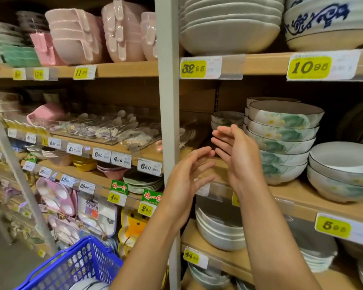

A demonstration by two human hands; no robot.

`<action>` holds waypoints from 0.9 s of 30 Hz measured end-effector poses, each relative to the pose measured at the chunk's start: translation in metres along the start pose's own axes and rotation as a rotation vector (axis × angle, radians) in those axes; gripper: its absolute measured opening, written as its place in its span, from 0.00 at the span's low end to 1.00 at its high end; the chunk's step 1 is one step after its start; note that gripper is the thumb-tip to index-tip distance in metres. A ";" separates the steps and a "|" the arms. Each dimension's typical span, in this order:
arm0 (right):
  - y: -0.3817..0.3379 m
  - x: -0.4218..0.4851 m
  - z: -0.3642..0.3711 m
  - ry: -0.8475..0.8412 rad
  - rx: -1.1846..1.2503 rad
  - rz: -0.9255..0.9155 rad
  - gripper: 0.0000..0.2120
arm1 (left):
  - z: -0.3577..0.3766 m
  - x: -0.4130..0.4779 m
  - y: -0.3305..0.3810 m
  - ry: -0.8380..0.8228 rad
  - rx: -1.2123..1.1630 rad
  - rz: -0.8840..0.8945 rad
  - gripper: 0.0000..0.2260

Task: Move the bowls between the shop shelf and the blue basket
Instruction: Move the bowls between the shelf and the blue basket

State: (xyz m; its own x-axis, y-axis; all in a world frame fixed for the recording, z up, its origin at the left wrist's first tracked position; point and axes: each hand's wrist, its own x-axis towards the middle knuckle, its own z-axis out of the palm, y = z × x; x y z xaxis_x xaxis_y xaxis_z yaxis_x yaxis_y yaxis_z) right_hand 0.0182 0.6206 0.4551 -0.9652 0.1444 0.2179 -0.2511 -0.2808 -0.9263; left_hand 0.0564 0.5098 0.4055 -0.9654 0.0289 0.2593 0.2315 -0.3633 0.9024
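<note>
A stack of several flower-painted bowls [281,141] stands on the middle shop shelf [298,193]. Two smaller matching bowls [225,119] sit further back to its left. My right hand [237,155] is raised just left of the stack, fingers apart, holding nothing. My left hand [187,178] is lower and to the left, also empty with spread fingers, in front of a bare stretch of shelf. The blue basket [76,266] is at the bottom left; pale bowl rims show inside it.
A grey upright post [169,101] divides the shelving just left of my hands. Two larger white bowls [342,174] stand right of the stack. More white bowls [218,229] fill the shelf below. Pink dishes, spoons and trays crowd the left shelves.
</note>
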 end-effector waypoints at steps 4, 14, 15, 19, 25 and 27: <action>0.021 -0.040 -0.004 0.019 0.021 0.005 0.14 | -0.054 -0.048 0.012 0.007 -0.038 0.032 0.20; 0.143 -0.164 0.066 0.001 -0.039 0.296 0.11 | -0.263 -0.182 0.012 0.300 0.086 -0.265 0.15; 0.158 -0.175 0.074 -0.002 -0.057 0.334 0.11 | -0.282 -0.191 0.009 0.334 0.101 -0.307 0.15; 0.218 -0.207 0.097 -0.015 -0.148 0.508 0.11 | -0.341 -0.213 -0.012 0.430 0.175 -0.503 0.14; 0.308 -0.224 0.107 -0.052 -0.352 0.777 0.10 | -0.385 -0.208 -0.061 0.473 0.234 -0.690 0.10; 0.337 -0.227 0.108 -0.095 -0.391 0.867 0.09 | -0.397 -0.200 -0.082 0.471 0.302 -0.763 0.09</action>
State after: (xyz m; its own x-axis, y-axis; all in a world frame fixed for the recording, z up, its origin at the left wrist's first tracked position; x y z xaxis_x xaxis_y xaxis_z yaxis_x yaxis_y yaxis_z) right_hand 0.1444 0.3904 0.1264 -0.8101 -0.0476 -0.5844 0.5796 0.0855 -0.8104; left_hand 0.1831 0.1644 0.1426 -0.8032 -0.2441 -0.5434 -0.5245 -0.1429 0.8393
